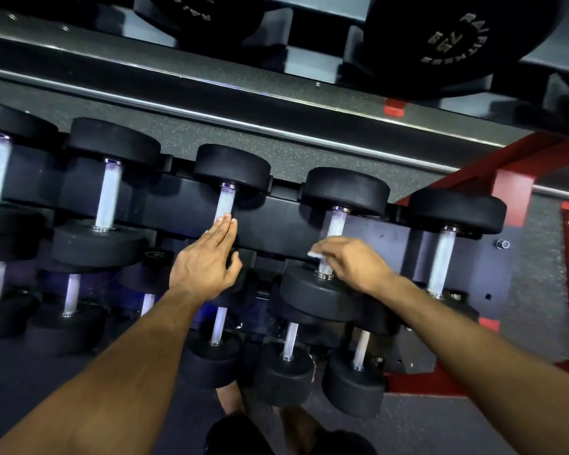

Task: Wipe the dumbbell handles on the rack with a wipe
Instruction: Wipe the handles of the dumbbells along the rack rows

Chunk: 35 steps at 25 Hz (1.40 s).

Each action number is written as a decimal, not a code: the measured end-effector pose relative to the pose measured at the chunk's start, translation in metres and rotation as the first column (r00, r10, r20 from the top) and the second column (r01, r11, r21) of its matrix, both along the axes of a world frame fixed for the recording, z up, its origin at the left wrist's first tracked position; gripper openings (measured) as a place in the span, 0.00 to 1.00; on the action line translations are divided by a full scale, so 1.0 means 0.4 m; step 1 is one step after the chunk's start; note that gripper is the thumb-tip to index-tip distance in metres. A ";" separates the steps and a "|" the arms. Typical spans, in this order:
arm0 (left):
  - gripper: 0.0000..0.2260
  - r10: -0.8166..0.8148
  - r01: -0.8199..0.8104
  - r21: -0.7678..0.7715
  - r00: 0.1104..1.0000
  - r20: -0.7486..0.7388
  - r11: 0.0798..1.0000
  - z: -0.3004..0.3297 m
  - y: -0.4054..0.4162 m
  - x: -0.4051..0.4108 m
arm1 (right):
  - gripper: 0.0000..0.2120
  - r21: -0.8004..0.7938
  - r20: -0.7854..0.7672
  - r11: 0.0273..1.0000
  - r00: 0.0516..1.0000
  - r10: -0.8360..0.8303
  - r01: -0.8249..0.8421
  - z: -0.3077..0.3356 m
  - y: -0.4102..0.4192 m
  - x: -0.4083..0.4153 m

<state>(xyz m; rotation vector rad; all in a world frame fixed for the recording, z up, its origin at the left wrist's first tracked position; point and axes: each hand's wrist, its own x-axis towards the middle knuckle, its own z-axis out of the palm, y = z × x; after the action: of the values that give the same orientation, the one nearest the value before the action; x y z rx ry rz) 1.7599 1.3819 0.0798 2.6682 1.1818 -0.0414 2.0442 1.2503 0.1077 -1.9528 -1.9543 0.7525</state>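
Note:
Black round dumbbells with knurled silver handles lie in rows on a black rack (286,224). My right hand (352,262) curls over the handle (335,224) of the fourth dumbbell in the middle row, with a white wipe (316,254) peeking out under its fingers. My left hand (207,257) lies flat with straight fingers over the lower part of the neighbouring handle (224,205), fingertips touching the metal. It holds nothing. The lower head of that dumbbell is hidden behind my left hand.
Further dumbbells fill the row to the left (107,192) and right (444,261), and a lower tier (289,339) sits nearer me. Large weight heads (454,37) rest on the shelf above. Red rack frame parts (513,188) stand at the right. Speckled floor shows behind.

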 end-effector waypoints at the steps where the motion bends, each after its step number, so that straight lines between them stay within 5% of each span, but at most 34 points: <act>1: 0.30 -0.001 0.001 0.000 1.000 0.002 1.000 0.001 0.001 0.002 | 0.12 0.066 -0.189 0.948 0.936 -0.295 0.312 0.009 -0.013 -0.001; 2: 0.30 -0.002 0.002 -0.004 1.000 0.001 1.000 0.001 0.002 0.002 | 0.12 0.030 -0.403 0.771 0.714 -0.573 0.636 0.015 -0.028 -0.006; 3: 0.30 -0.001 0.001 -0.006 1.000 -0.001 1.000 -0.001 0.001 0.001 | 0.12 -0.132 -0.569 0.527 0.371 -0.734 0.840 0.017 -0.039 -0.012; 4: 0.30 0.001 -0.001 -0.004 1.000 0.000 1.000 -0.002 0.002 0.000 | 0.14 -0.341 -0.637 0.328 0.040 -0.770 0.881 0.010 -0.039 -0.017; 5: 0.30 -0.001 0.001 -0.001 1.000 0.000 1.000 -0.002 0.001 0.000 | 0.16 -0.514 -0.616 0.227 -0.172 -0.769 0.828 -0.006 -0.032 -0.014; 9: 0.29 -0.002 0.002 -0.015 1.000 0.017 1.000 -0.002 0.001 0.000 | 0.14 -0.772 -0.536 0.224 -0.422 -0.731 0.594 -0.041 0.065 0.011; 14: 0.29 -0.002 0.002 -0.006 1.000 0.017 1.000 -0.008 0.000 -0.002 | 0.20 -0.782 -0.583 0.409 -0.319 -0.747 0.470 -0.035 0.122 0.008; 20: 0.30 -0.005 0.005 0.009 1.000 0.017 1.000 -0.009 0.000 -0.001 | 0.18 -0.785 -0.543 0.554 0.121 -0.831 0.278 -0.058 0.003 -0.010; 22: 0.30 -0.005 0.005 0.002 1.000 0.018 1.000 -0.008 0.001 0.001 | 0.15 -0.801 -0.531 0.534 0.092 -0.842 0.270 -0.059 0.006 -0.001; 26: 0.30 -0.009 0.009 0.002 1.000 0.015 1.000 -0.010 0.001 -0.001 | 0.20 -0.805 -0.575 0.505 -0.202 -0.793 0.312 -0.040 0.070 0.024; 30: 0.29 -0.008 0.008 0.014 1.000 0.018 1.000 -0.007 0.000 0.000 | 0.18 -0.767 -0.632 0.489 -0.358 -0.687 0.416 -0.026 0.118 0.022; 33: 0.29 -0.007 0.007 0.021 1.000 0.004 1.000 -0.006 -0.003 -0.002 | 0.18 -0.763 -0.636 0.512 -0.315 -0.705 0.394 -0.045 0.087 0.001; 35: 0.29 -0.008 0.007 0.010 1.000 0.009 1.000 -0.003 -0.002 0.000 | 0.17 -0.779 -0.595 0.505 -0.181 -0.783 0.373 -0.056 0.050 -0.020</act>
<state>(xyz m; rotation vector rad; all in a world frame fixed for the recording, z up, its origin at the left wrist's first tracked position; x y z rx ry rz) 1.7597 1.3810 0.0787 2.6788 1.1725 -0.0251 2.0361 1.2702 0.0851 -1.4433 0.0658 1.4988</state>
